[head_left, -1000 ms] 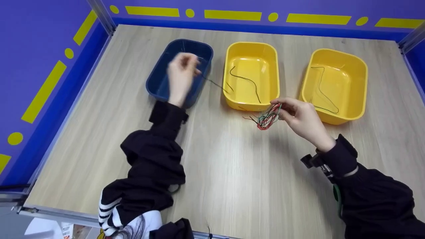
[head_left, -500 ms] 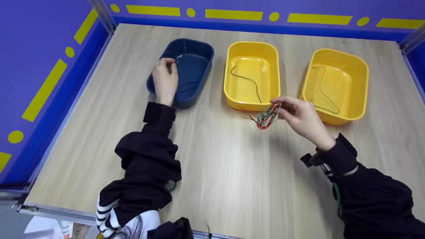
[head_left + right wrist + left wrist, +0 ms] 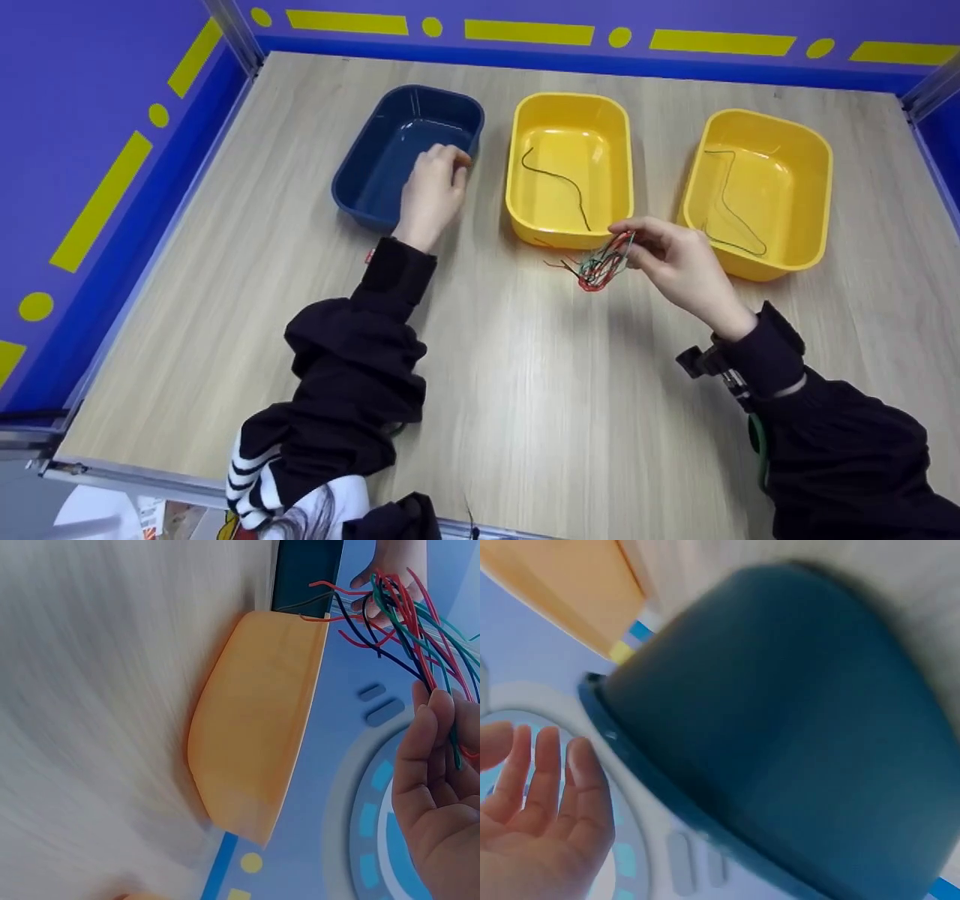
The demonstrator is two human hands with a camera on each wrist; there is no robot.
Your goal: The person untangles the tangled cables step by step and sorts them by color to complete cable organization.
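Note:
My left hand (image 3: 433, 191) hovers over the right side of the dark blue bin (image 3: 360, 176), its fingers loosely bent with nothing between them. In the left wrist view, the same hand (image 3: 547, 817) shows beside the bin's rim (image 3: 682, 802). My right hand (image 3: 679, 262) pinches a bundle of thin red, green and black wires (image 3: 600, 266) in front of the middle yellow bin (image 3: 566, 238). Loose wire ends fan out past the fingers in the right wrist view. One dark wire (image 3: 559, 178) lies bent inside that middle bin. The left hand hides part of the blue bin's floor.
At the right stands a second yellow bin (image 3: 817, 202) with a thin dark wire (image 3: 726, 191) inside. All the bins stand in a row on a wooden table (image 3: 510, 390). Purple-blue panels (image 3: 105, 97) with yellow marks close off the back and sides.
My left hand carried a dark wire from the middle bin to the blue bin, where it was let go. The hand has since moved right. My right hand stays still with the wires.

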